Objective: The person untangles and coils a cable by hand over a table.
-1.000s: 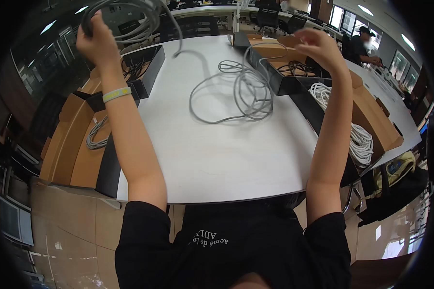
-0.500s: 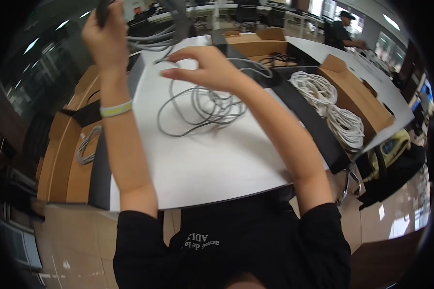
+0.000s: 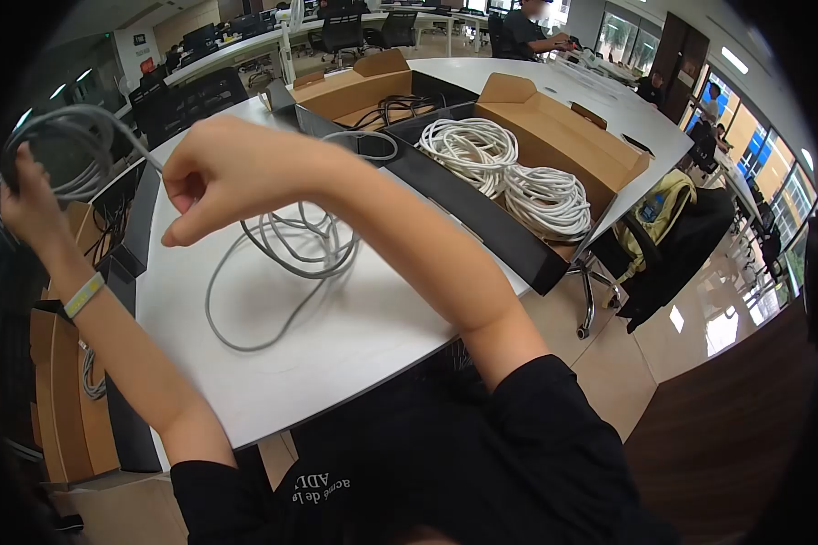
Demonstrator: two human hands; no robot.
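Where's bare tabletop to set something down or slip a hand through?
Bare: the white tabletop between the loose grey cable and the near edge, running right toward the black box of white cable coils. Crowded: mid-table, with grey loops by the right hand; that box, mostly filled by coils.

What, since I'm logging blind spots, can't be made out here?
All in the head view:
Right hand: curled fingers hide whether it grips cable.
Held coil: too blurred to count turns.
Loose cable on the table: partly behind the right forearm.
Cable in the near left box: partly behind its wall.
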